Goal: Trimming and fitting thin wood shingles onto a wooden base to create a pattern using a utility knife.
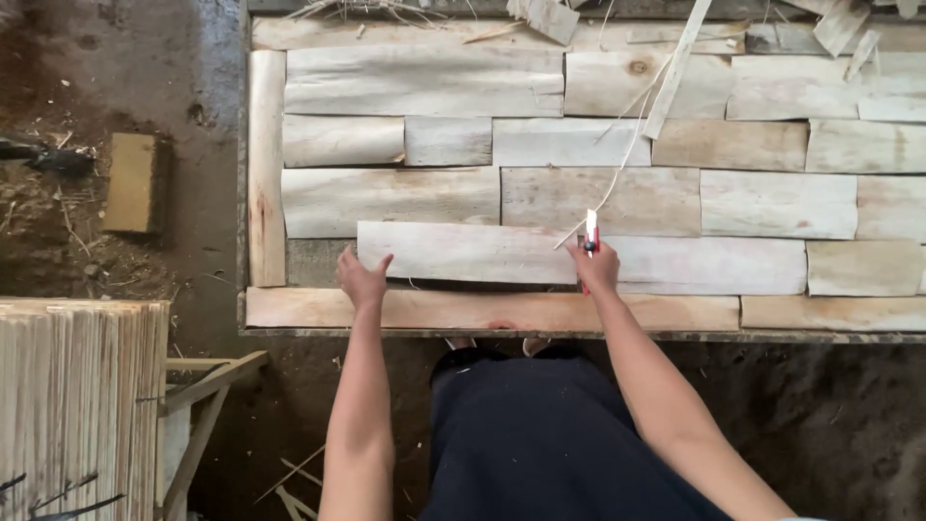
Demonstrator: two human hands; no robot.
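A flat bed of pale wood veneer sheets [405, 201] lies laid out edge to edge in rows in front of me. My left hand [361, 280] presses flat on the left end of a long veneer piece [463, 253] in the row closest to me. My right hand [594, 264] grips a red-and-white utility knife [590, 232], its blade upright at the right end of that same piece, where it meets the neighbouring sheet [709, 265]. A thin curled sliver [627, 154] trails up from the blade.
A long plank [492, 311] borders the near edge and an upright strip [267, 169] the left edge. A stack of thin veneer [77, 405] stands at lower left on a wooden frame. A small block [130, 181] lies on the dirt floor. Loose scraps [675, 68] litter the far side.
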